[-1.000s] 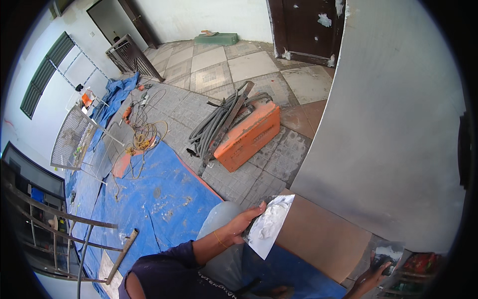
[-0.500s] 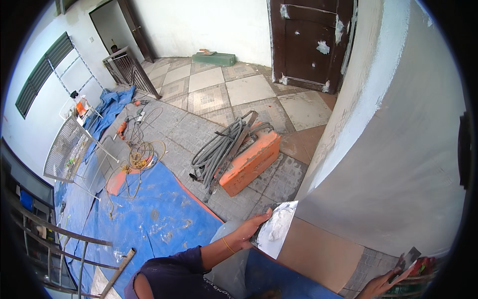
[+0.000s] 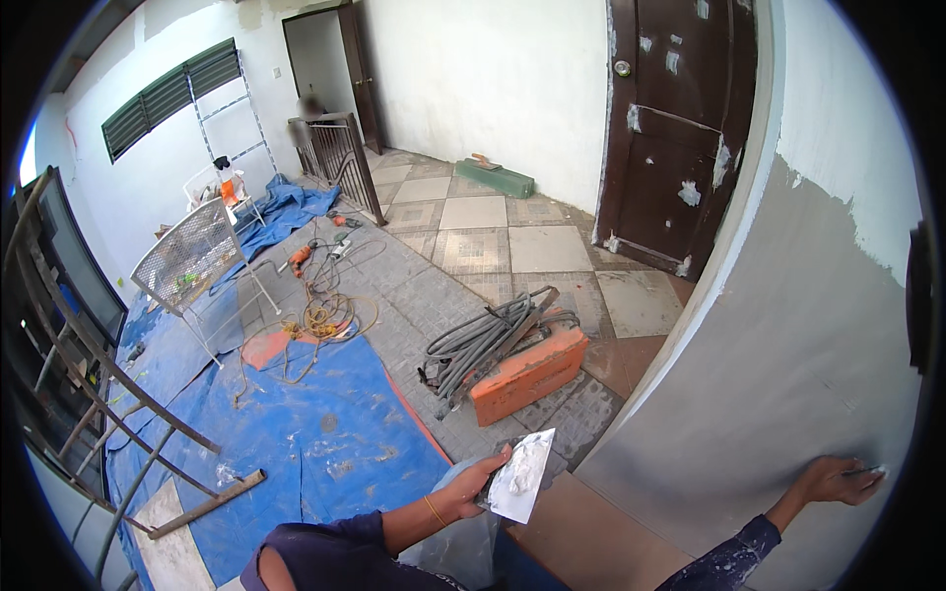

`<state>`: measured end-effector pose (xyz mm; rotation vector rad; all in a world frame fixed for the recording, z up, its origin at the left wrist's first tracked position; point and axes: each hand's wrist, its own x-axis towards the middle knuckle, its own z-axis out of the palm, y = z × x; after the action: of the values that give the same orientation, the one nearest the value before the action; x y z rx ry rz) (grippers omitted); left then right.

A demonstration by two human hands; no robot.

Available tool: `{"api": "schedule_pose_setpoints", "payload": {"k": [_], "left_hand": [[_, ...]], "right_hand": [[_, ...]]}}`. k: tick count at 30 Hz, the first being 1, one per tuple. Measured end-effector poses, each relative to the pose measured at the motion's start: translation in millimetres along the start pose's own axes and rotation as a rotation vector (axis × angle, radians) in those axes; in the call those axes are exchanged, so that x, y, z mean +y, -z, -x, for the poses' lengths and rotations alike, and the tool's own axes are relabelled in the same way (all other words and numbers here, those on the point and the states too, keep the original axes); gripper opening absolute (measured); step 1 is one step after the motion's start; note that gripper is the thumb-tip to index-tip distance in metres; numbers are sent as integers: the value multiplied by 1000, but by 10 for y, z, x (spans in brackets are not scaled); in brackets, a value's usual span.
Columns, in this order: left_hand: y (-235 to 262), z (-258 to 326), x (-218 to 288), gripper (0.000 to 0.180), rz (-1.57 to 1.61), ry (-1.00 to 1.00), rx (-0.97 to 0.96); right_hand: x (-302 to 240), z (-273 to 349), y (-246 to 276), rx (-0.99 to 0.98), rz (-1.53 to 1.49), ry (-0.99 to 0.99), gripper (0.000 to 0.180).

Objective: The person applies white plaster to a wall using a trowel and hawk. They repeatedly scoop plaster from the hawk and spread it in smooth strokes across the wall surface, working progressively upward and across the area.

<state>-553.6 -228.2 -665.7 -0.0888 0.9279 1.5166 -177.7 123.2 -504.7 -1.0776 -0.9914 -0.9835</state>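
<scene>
My left hand (image 3: 470, 490) grips a flat white board (image 3: 509, 504) by its left edge, and a mound of white putty (image 3: 523, 467) lies on top of it. Out at the right, my right hand (image 3: 836, 481) is closed on a putty knife (image 3: 873, 471), held up against the grey-coated wall (image 3: 749, 394). Only a sliver of the knife shows past the fingers. Above the grey coat, the wall's upper part is white with a ragged border.
Ahead lies an orange block-like case (image 3: 532, 379) beside coiled grey cable (image 3: 473, 345). A blue tarp (image 3: 335, 443) covers the floor at left, with a metal railing (image 3: 128, 384), a mesh chair (image 3: 187, 261), cords and an orange power tool (image 3: 298, 259). A patched brown door (image 3: 670, 128) stands beyond; a person is near the far doorway.
My right hand has risen from low at the right to the grey wall, its knife now mostly hidden. The view has tilted up and turned left; the left hand still holds the board.
</scene>
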Motion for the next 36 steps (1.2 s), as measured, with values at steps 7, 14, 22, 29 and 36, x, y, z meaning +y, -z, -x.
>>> {"api": "schedule_pose_setpoints", "payload": {"k": [7, 14, 22, 29, 36], "left_hand": [[6, 30, -23, 42, 86, -41, -50], [38, 49, -89, 40, 95, 1, -83], [188, 41, -141, 39, 83, 59, -136], [200, 8, -163, 38, 77, 84, -196], [166, 91, -153, 38, 64, 78, -171]], "right_hand": [[-71, -3, -38, 172, -91, 72, 47], [-22, 133, -89, 93, -76, -66, 51], [-38, 119, -113, 107, -74, -61, 49], [-179, 14, -36, 159, -79, 26, 56], [-196, -12, -27, 130, -45, 35, 53]]}}
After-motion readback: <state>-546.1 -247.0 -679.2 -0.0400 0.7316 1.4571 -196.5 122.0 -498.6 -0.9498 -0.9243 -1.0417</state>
